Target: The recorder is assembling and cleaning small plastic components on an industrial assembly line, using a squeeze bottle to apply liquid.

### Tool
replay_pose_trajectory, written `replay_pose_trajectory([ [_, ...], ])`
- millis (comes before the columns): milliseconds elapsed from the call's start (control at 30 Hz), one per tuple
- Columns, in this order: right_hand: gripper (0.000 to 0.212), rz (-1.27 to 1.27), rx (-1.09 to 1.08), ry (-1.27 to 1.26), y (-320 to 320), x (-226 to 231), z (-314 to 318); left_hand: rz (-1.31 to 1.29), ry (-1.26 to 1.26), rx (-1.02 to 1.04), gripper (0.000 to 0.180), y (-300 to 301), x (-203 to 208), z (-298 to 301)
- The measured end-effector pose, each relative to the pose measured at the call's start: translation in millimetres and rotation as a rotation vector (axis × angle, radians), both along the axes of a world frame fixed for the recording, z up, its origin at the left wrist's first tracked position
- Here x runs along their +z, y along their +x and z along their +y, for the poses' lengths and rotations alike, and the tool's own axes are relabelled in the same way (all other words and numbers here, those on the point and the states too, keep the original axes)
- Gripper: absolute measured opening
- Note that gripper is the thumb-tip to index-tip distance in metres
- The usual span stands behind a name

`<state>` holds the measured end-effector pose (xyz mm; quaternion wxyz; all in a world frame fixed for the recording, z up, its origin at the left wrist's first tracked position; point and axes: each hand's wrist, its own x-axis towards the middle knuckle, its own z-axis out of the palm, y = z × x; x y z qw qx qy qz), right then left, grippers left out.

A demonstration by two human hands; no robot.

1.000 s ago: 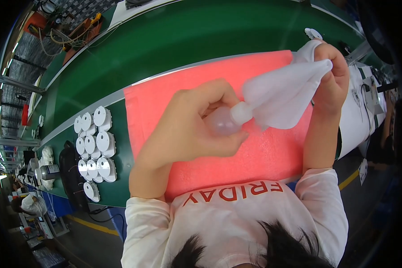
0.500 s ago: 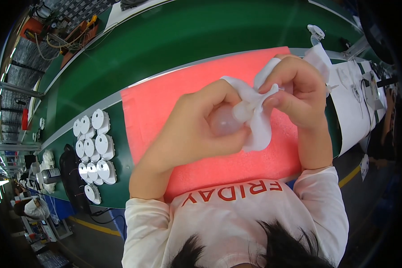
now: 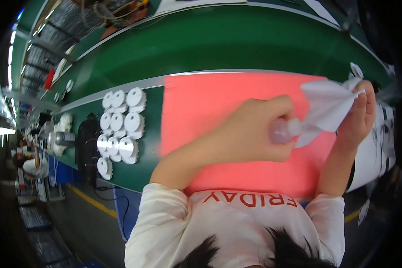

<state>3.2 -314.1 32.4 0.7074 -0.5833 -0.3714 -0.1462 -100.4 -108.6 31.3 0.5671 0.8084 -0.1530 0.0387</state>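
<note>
My left hand (image 3: 259, 127) is wrapped round a small translucent bottle (image 3: 279, 131) above the pink mat (image 3: 201, 107). The bottle lies tilted, its pale nozzle (image 3: 294, 127) pointing right at the edge of a white cloth (image 3: 327, 105). Whether nozzle and cloth touch I cannot tell. Farther right, my right hand (image 3: 361, 117) pinches the cloth near its far corner, so that it hangs spread out between the two hands. Part of the bottle is hidden by my left fingers.
Left of the mat, several round white devices (image 3: 133, 123) stand in rows on the green table (image 3: 149, 147). A black bag-like thing (image 3: 85, 149) and a grey bottle (image 3: 64, 139) lie beyond them. A white sheet (image 3: 366, 167) covers the right end. Behind runs a green surface (image 3: 236, 42).
My hands have moved apart, and the cloth, bunched at the nozzle before, is now spread between them. The whole scene has shifted rightward in view.
</note>
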Motion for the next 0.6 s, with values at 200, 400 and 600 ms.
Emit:
replay_pose_trajectory([
  [200, 0.039, 0.251, 0.283, -0.215, -13.2, -19.6, 15.1, -0.084, -0.252, -0.038, 0.027, 2.7, -7.6, -2.8],
  [400, 0.026, 0.358, 0.329, -0.243, -33.9, -7.3, 25.5, 0.077, -0.238, -0.151, 0.027, 1.8, -2.6, -3.8],
  [600, 0.018, 0.382, 0.442, -0.138, -38.7, -4.4, 34.1, 0.151, -0.364, -0.134, 0.029, -1.9, -3.4, -3.2],
])
